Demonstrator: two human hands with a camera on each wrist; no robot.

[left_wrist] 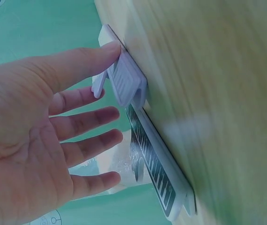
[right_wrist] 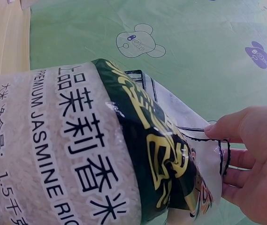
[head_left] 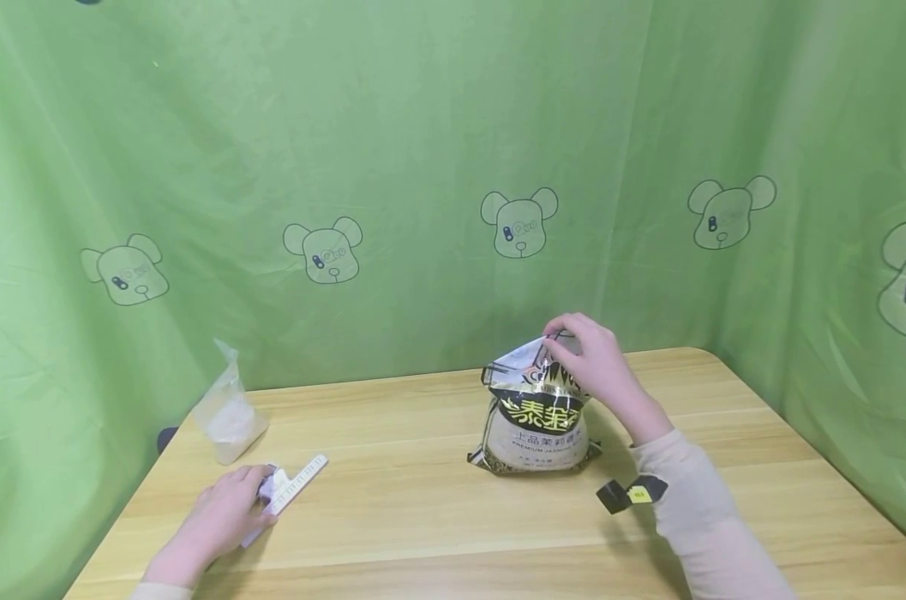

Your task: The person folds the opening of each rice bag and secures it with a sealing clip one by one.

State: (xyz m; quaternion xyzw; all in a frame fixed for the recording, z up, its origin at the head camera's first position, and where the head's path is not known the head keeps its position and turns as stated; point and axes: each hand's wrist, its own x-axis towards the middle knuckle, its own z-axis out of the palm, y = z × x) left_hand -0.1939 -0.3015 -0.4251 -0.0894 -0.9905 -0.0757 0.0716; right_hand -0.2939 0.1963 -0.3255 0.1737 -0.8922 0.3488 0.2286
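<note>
My left hand [head_left: 223,517] is low on the table's left side, holding a long white-and-lavender bag sealing clip [head_left: 297,485]. In the left wrist view the thumb lies on the clip's wide lavender end [left_wrist: 126,82], the index fingertip is at its small lever, and the other fingers extend apart. A rice bag [head_left: 538,437], printed as premium jasmine rice, stands upright right of centre. At its loose top edge, my right hand [head_left: 591,358] pinches the film between thumb and fingers. The right wrist view shows the bag's white inner film [right_wrist: 171,101] and rice through its clear front.
A small clear plastic bag [head_left: 233,425] with white contents stands at the table's back left, its top twisted upward. Green curtain [head_left: 422,125] with bear-head prints surrounds the wooden table [head_left: 392,517]. A black-and-yellow strap piece [head_left: 636,494] sits at the right sleeve.
</note>
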